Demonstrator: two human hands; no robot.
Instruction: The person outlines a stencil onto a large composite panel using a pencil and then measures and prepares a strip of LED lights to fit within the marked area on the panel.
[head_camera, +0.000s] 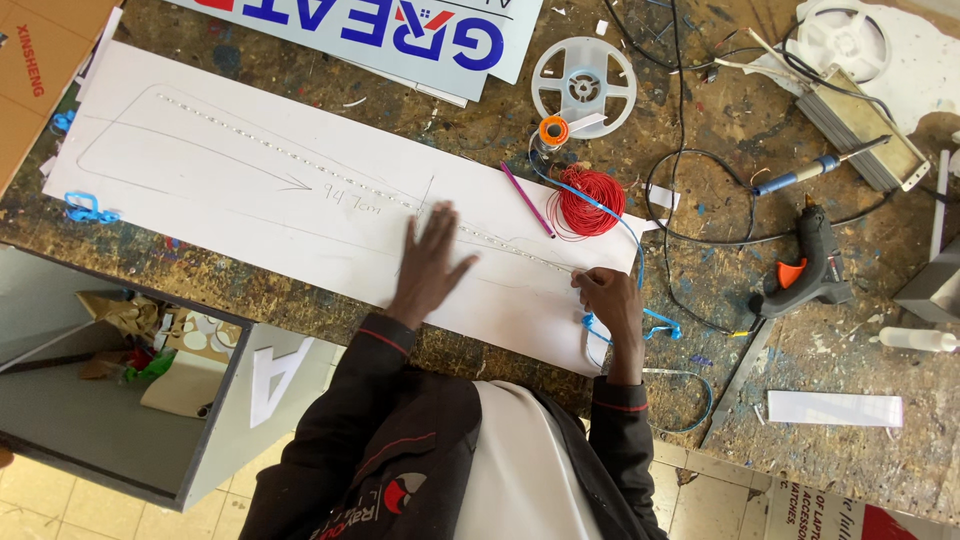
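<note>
LED strip (330, 172): one, laid diagonally along one white board (200, 190). Left hand (428, 262) flat on board, fingers spread. Right hand (606, 296) fingers pinched on strip end at board's right edge. Nearby: two empty reels (583, 85), one red wire coil (590, 202), one glue gun (810, 262)

Bright, even light from overhead; shadows stay soft and short, the white board (300, 190) glares slightly, edges bend a little.
</note>
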